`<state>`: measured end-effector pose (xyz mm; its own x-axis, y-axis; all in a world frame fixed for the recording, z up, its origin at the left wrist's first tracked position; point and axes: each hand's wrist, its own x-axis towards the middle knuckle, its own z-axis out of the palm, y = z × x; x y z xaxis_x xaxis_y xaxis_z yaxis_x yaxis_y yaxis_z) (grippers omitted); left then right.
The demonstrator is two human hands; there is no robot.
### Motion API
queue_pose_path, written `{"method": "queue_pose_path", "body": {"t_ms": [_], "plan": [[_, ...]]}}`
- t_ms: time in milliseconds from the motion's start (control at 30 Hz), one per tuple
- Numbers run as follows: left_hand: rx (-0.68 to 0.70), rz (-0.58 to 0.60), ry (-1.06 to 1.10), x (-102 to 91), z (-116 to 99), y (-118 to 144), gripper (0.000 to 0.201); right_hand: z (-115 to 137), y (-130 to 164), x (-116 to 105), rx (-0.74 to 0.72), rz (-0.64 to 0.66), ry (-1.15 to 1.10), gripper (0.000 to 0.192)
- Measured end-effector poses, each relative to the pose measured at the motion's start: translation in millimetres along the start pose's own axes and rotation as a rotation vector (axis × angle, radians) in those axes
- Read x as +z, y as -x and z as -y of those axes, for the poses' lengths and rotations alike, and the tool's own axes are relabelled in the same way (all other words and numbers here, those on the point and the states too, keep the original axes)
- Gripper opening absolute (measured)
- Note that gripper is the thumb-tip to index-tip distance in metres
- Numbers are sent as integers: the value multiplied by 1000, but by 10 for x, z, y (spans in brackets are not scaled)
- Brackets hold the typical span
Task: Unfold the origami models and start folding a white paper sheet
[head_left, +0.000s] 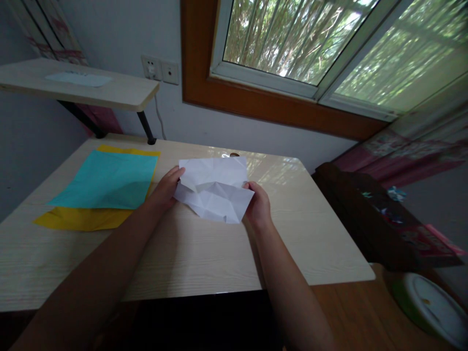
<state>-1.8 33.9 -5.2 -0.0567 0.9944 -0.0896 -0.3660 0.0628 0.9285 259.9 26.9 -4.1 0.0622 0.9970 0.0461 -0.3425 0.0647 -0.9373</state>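
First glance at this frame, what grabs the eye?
The creased white paper at the table's middle, gripped at its edges by the left hand and right hand. Next, the turquoise sheet lying on a yellow sheet at the table's left. Behind, a bright window shows green foliage.

1. Your light enters through the window; the room stays dim.
2. Glare patch on the desk near the wall.
3. Your forearms sit dark, underexposed.
4. Edges bend, wide-angle.

Two bare forearms, no sleeves, hands without rings
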Motion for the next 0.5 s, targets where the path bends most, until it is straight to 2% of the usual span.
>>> {"method": "queue_pose_path", "body": {"t_ms": [167, 367, 500], "plan": [[48, -38, -30, 15, 18, 5, 28, 7, 23, 25, 64, -22, 13, 49], [93, -61, -83, 8, 43, -2, 33, 10, 68, 52, 20, -30, 83, 30], [110, -108, -147, 29, 42, 3, 34, -17, 61, 66, 36, -69, 81, 33]]}}
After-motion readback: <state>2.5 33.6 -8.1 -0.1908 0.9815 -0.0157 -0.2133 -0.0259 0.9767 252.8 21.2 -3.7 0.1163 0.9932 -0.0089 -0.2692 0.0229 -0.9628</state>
